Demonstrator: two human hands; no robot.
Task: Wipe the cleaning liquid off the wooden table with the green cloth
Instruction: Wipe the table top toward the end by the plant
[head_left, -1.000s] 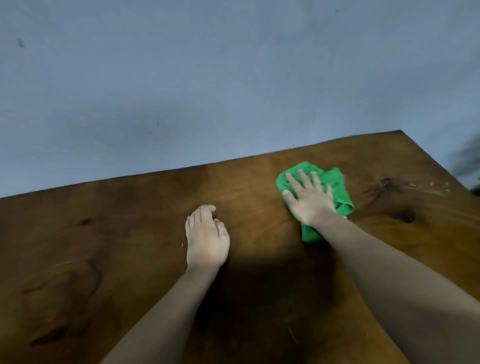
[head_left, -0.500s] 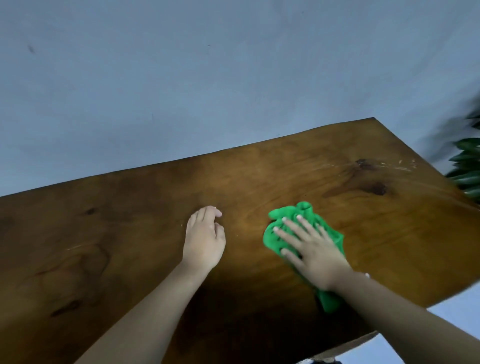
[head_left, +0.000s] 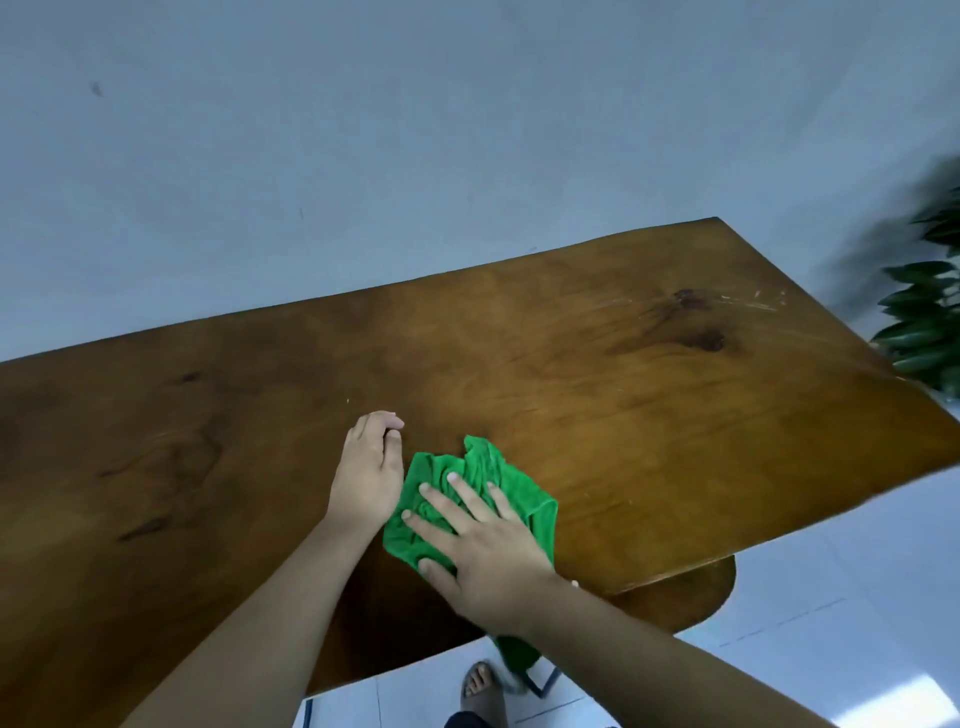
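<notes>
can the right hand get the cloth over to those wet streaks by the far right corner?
Probably yes. The right hand lies flat on the green cloth, and bare table lies between it and the streaks. It looks like a long stretch, though.

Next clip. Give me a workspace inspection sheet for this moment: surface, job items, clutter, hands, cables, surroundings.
Surface: brown wooden table with dark knots; pale streaks and specks near the far right corner, possibly liquid, cannot confirm.
Job's things: crumpled green cloth on the table near its front edge, one end hanging over that edge.
Clutter: nothing seen.
Hands: right hand pressed flat on the cloth, fingers spread; left hand resting on bare wood beside the cloth, fingers loosely curled, holding nothing.
Cables: nothing seen.
Surroundings: plain grey-blue wall; blurred dark green leafy plant at right; pale tiled floor; a foot below the table edge.
</notes>
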